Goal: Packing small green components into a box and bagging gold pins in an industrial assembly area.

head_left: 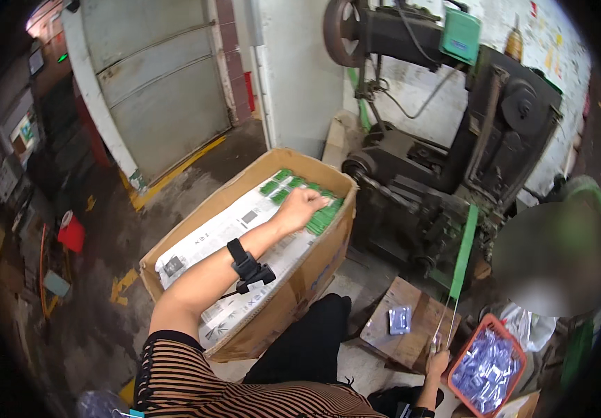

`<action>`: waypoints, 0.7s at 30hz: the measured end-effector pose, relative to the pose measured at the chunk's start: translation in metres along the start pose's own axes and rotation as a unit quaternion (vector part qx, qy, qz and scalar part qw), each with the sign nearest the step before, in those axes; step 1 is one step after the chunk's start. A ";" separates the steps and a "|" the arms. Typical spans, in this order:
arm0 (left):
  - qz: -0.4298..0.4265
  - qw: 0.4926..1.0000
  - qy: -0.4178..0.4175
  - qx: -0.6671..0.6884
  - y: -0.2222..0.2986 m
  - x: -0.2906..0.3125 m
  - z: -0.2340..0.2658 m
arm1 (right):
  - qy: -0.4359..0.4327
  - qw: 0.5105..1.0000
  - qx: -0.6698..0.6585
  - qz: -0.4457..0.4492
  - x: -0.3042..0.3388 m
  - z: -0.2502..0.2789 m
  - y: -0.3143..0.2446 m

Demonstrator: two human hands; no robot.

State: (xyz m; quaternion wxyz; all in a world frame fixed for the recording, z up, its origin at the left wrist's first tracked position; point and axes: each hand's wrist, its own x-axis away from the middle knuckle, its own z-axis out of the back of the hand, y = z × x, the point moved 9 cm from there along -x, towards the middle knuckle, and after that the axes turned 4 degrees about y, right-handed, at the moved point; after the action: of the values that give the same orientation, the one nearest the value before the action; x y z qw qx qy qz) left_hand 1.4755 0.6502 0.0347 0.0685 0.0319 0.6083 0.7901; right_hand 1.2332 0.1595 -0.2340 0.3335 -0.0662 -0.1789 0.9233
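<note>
Cardboard box (314, 268) stands at my front, with my left arm stretched across it and my left grip (302, 208) over the far right corner. Small green packs (322, 221) lie there in rows, on and beside printed paper (234, 223) that covers much of the rest. The fingers of that grip are bunched together right at the packs; I cannot tell whether they pinch one, since my knuckles hide the tips. Down on the other side, my right grip (438, 363) is curled around the lower end of a green-ended tool (464, 251) with two thin metal rods, which points up toward the dark machine (419, 167).

Near that grip, a blue packet (399, 320) lies alone on the wooden worktop (422, 306), and a red basket (486, 320) is full of similar ones.

What worries me is the split reach. If I attend to the box alone, the long tool could swing and knock against the machine, or sweep the lone packet off the worktop. A careless drag of my left fingers could push the green packs out of their rows. The strapped device (252, 273) on my forearm hangs low over the box, so dipping deeper might catch the paper and crease it.
</note>
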 end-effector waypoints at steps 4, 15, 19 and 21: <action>-0.001 0.978 0.144 -0.149 -0.105 -0.015 0.055 | 0.051 0.999 0.006 0.011 -0.012 -0.009 -0.008; -0.051 0.970 0.148 -0.183 -0.145 0.002 0.031 | 0.068 0.997 0.031 0.008 -0.035 -0.030 0.016; -0.026 0.980 0.047 -0.191 -0.094 -0.003 0.019 | 0.078 0.995 0.006 -0.056 -0.041 -0.048 0.052; -0.077 0.987 0.010 -0.141 -0.012 0.008 -0.001 | 0.142 0.986 -0.079 -0.018 -0.031 -0.039 0.039</action>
State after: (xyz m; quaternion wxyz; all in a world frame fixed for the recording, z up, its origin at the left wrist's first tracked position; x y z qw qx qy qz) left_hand 1.4679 0.6534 0.0230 0.1267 -0.0334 0.4918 0.8608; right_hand 1.2433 0.1225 -0.2849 0.3661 -0.2196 -0.2036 0.8811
